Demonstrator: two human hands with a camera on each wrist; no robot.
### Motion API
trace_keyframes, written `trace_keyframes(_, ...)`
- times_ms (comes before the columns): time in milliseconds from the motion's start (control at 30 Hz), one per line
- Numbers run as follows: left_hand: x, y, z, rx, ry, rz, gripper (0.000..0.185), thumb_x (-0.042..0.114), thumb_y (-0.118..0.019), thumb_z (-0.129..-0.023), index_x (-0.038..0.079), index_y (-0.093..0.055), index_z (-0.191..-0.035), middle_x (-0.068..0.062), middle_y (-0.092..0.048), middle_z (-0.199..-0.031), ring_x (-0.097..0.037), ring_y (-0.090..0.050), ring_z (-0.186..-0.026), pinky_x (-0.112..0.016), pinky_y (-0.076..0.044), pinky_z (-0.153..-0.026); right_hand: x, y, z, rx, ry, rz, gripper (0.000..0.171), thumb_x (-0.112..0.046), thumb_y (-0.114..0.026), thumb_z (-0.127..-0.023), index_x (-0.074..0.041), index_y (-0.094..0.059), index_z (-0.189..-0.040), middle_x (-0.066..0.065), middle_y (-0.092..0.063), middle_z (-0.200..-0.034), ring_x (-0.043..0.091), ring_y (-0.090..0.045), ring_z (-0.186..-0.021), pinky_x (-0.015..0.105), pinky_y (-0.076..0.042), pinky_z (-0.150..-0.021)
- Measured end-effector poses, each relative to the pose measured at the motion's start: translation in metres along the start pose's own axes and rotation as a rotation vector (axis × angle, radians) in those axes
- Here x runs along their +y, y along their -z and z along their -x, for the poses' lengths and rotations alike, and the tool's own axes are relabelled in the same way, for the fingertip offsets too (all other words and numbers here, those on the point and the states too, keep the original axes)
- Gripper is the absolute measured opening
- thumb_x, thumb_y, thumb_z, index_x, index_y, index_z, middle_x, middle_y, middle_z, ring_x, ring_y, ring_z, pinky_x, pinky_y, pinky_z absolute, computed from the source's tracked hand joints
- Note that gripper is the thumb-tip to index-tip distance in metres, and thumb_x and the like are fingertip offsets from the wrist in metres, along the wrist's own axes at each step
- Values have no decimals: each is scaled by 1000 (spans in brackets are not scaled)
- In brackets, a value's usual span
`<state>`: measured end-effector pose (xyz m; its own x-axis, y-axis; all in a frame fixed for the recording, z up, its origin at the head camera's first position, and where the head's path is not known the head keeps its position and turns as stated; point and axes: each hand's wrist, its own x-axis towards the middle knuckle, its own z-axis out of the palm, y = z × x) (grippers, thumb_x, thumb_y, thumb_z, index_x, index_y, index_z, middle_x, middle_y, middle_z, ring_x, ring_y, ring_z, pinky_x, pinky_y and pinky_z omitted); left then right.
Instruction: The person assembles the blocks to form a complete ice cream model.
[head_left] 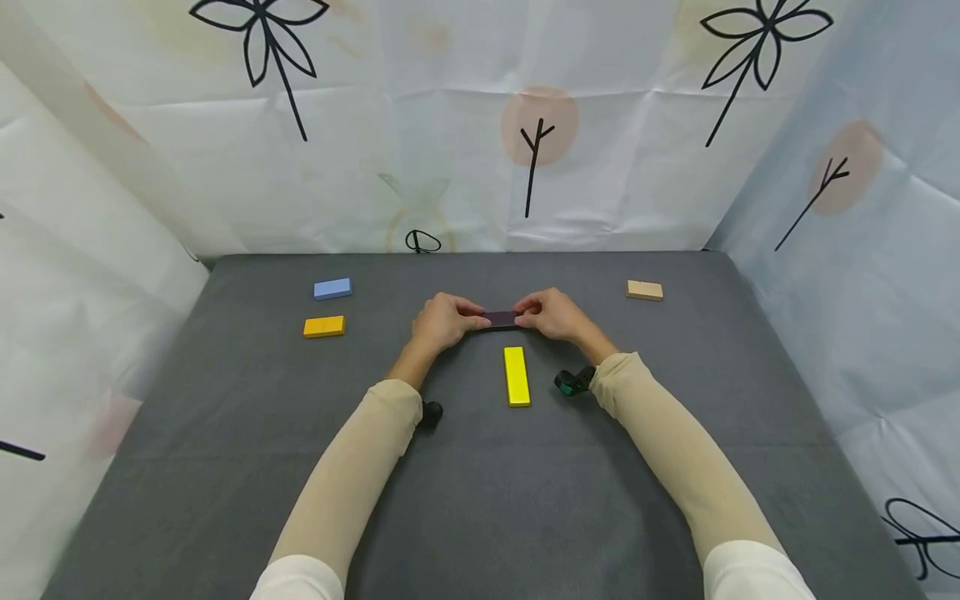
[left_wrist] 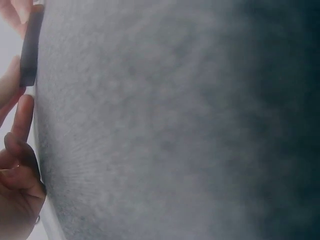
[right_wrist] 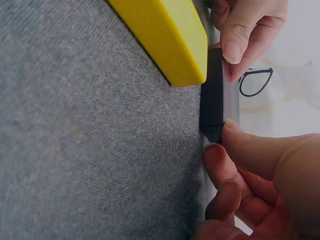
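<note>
A dark, nearly black block lies sideways between my two hands, low over the grey tabletop. My left hand pinches its left end, and my right hand pinches the right end. In the right wrist view the right thumb rests on the near end of the dark block, with the left fingers at its far end. The left wrist view catches the dark block only at its left edge. Just nearer to me than the dark block, a bright yellow block lies lengthwise, apart from both hands.
On the left of the grey table lie a blue block and an orange-yellow block. A tan block sits at the back right. White patterned cloth hangs behind the table and along both sides.
</note>
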<state>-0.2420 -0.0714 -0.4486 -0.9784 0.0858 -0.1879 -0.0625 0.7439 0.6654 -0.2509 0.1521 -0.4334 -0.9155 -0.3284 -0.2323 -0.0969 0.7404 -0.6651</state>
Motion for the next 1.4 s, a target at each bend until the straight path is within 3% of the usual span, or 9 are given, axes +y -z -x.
trace_keyframes(333,6,-3,3,-43,-26,-20,31,44,-79,-87,32,-79,-116,2,-79,-112,-24,-66,-103,-45,-50,-90,4,1,10,-11,-19,32,34,-23,-65,-101,-6,-69,-130,14,-71,-112,21,-56,-87,28,-43,-74)
trace_keyframes(600,1,0,3,-108,-60,14,31,40,-81,-87,31,-79,-117,0,-77,-119,-23,-64,-106,-42,-48,-91,8,-2,16,-5,-17,29,33,-23,-64,-102,-7,-69,-130,13,-71,-110,20,-56,-84,27,-42,-72)
trace_keyframes(1067,2,-2,7,-117,-63,-5,30,42,-82,-85,33,-80,-114,2,-77,-119,-21,-66,-106,-40,-47,-88,9,0,24,-8,-8,43,33,-23,-66,-101,-6,-69,-129,13,-72,-107,19,-57,-85,27,-42,-73)
trace_keyframes(1400,2,-4,9,-127,-65,-19,29,43,-83,-84,34,-80,-112,2,-76,-121,-21,-65,-109,-43,-45,-94,11,0,29,-24,1,42,32,-24,-67,-100,-6,-70,-127,12,-72,-106,18,-56,-82,26,-42,-71)
